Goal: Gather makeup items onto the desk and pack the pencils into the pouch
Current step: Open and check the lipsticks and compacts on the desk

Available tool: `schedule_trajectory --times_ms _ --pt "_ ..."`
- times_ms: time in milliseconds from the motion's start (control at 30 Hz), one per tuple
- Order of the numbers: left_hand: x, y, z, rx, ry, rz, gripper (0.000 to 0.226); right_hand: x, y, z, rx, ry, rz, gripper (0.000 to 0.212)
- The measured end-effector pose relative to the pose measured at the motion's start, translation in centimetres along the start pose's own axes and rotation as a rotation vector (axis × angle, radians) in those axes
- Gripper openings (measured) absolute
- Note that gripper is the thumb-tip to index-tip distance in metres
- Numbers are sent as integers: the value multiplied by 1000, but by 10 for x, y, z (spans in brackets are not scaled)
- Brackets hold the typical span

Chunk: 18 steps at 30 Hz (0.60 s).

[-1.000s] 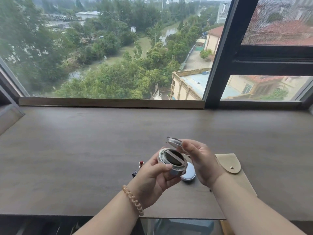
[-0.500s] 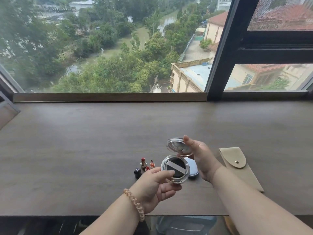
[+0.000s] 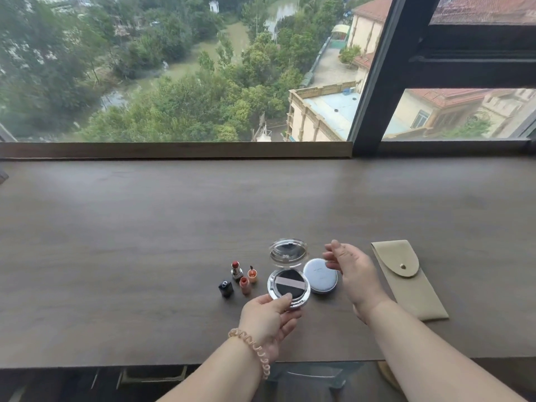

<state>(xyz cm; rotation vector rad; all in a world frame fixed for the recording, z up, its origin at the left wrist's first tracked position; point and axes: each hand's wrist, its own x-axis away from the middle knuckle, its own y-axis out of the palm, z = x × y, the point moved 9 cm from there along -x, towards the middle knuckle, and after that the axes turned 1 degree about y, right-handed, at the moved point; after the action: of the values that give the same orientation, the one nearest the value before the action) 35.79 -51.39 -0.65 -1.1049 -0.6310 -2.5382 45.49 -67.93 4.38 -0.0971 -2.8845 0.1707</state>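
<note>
Now your left hand (image 3: 268, 317) is pinching the open compact (image 3: 288, 287); your right hand (image 3: 352, 271) is hovering open.
Its fingers are hiding part of the blue case (image 3: 317, 275) on the desk (image 3: 145, 242) by the window (image 3: 188, 68).

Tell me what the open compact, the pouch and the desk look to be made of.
Open compact: likely glossy silver plastic or metal; its rim glints, the raised lid holds a mirror, and a dark matte puff sits inside. Pouch: beige, matte, suede-like or faux leather, with one metal snap on the flap. Desk: brown wood grain, matte, probably laminate or veneer; which one cannot be told.
</note>
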Motion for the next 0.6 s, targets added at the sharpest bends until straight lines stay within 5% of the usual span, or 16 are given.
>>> schedule_trajectory --times_ms 433,600 --pt "-51 -11 -20 -69 26 202 15 -2 -27 30 157 22 9 5" --pt "-55 -23 -16 -243 101 291 27 -10 -9 37 719 -74 -168 43"
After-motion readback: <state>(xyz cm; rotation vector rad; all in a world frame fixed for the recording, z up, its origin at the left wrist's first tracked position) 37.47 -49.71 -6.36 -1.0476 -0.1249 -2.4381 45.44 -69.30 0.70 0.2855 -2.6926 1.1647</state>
